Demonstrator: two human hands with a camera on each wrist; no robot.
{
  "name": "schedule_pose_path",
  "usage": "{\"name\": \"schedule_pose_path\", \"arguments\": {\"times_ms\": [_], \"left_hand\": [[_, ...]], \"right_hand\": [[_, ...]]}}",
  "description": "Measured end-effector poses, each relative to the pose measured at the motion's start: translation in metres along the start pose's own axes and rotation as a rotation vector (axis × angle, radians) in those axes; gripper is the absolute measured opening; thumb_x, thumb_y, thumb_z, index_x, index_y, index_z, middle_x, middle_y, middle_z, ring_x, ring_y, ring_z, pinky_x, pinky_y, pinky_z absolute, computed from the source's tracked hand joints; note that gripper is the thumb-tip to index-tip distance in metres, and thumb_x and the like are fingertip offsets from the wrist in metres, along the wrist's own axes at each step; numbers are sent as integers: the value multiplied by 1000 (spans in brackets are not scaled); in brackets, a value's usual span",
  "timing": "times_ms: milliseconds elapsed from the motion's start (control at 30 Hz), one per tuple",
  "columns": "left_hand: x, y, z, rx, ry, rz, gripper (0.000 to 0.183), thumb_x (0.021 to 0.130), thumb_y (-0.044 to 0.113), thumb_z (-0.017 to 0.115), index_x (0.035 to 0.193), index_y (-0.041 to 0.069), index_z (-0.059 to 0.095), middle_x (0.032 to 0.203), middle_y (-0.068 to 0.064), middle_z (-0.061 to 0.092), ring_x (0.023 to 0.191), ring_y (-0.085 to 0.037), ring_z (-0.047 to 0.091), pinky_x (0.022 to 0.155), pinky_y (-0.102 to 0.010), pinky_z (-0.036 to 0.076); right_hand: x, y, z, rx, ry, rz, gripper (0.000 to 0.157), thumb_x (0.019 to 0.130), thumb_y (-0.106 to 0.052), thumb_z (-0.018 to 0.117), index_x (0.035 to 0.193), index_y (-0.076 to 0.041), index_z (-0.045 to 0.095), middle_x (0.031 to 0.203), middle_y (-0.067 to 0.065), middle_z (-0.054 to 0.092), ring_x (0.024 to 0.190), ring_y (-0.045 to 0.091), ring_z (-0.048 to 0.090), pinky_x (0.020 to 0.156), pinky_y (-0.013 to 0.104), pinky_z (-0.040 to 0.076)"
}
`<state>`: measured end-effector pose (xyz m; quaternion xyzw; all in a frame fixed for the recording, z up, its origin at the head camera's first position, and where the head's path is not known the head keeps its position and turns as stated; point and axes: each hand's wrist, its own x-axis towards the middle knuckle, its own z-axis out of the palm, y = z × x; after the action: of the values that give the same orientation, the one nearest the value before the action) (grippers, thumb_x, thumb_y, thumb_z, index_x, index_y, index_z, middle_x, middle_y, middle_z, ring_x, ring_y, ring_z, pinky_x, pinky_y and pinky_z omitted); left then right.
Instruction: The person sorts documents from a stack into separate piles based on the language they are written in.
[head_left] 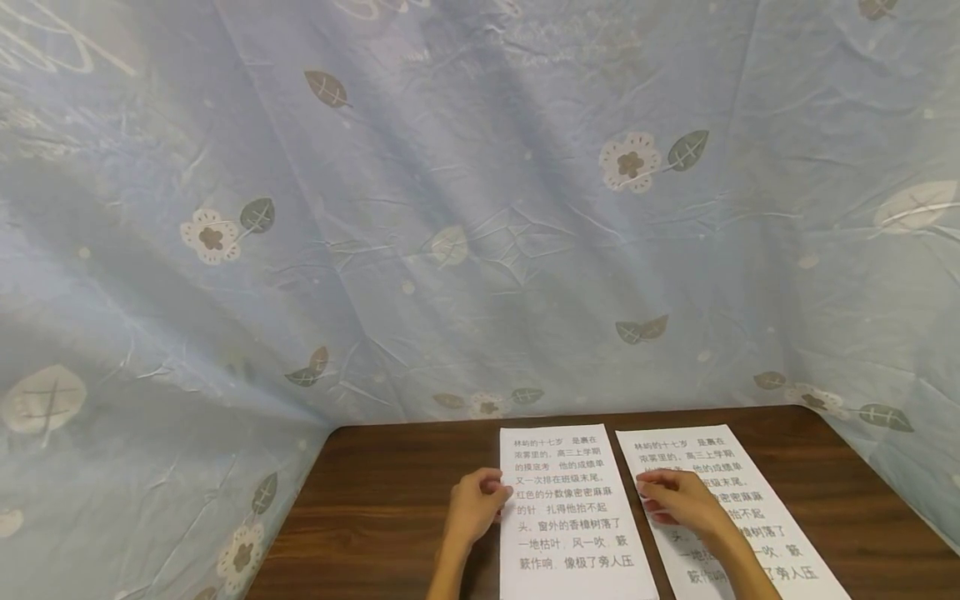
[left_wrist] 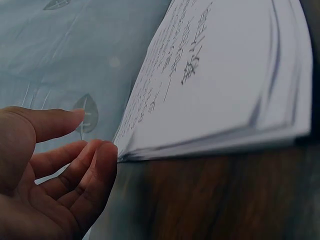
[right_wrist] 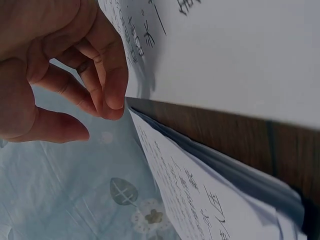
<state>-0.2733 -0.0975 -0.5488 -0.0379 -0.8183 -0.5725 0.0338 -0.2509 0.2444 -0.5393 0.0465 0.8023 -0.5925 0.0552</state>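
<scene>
A thick stack of printed sheets point(head_left: 570, 504) lies on the brown table, its layered edges visible in the left wrist view. My left hand point(head_left: 472, 510) is at the stack's left edge, fingertips right by the paper; thumb and loosely bent fingers point(left_wrist: 102, 162) stand apart with nothing between them. To the right lies a second printed paper point(head_left: 750, 500) with the same large Chinese text. Over its left edge hovers my right hand point(head_left: 684, 507), covering part of the print. Its thumb point(right_wrist: 62, 127) is spread from the relaxed fingers, and no sheet is between them.
The dark wood-grain table point(head_left: 390, 500) shows to the left of the stack, and a narrow strip of it separates the two papers. A pale blue cloth point(head_left: 480, 208) with leaf and flower prints hangs behind the table and along both sides.
</scene>
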Motion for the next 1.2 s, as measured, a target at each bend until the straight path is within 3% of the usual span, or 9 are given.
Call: {"name": "schedule_pose_path", "arguments": {"times_ms": [200,767,1000,1200], "left_hand": [[-1,-3,-6,7,-11,-3,42,85,12,74,121,-7,63,87,-8,68,67,-21,69,55,-32,60],[-4,-10,-12,46,-29,-17,43,87,13,73,123,-9,62,87,-8,67,67,-19,66,54,-30,60],[-3,-12,-11,89,-15,-1,43,86,15,74,121,-8,64,86,-7,69,60,-16,65,50,-27,57],[-2,-10,-8,149,-5,19,41,85,15,75,118,-8,66,83,-6,68,53,-17,62,47,-24,52]], "right_hand": [[0,-2,6,-10,1,1,48,92,-28,70,126,5,61,108,15,68,89,22,67,75,34,61],[0,-3,18,-73,56,26,41,94,-23,68,125,3,63,101,10,71,82,19,67,69,33,61],[2,-1,23,-155,70,-9,37,91,-19,69,122,2,67,92,8,68,75,18,66,63,30,60],[2,-2,25,-204,34,-22,40,90,-20,71,122,4,66,91,8,67,75,18,63,61,30,59]]}}
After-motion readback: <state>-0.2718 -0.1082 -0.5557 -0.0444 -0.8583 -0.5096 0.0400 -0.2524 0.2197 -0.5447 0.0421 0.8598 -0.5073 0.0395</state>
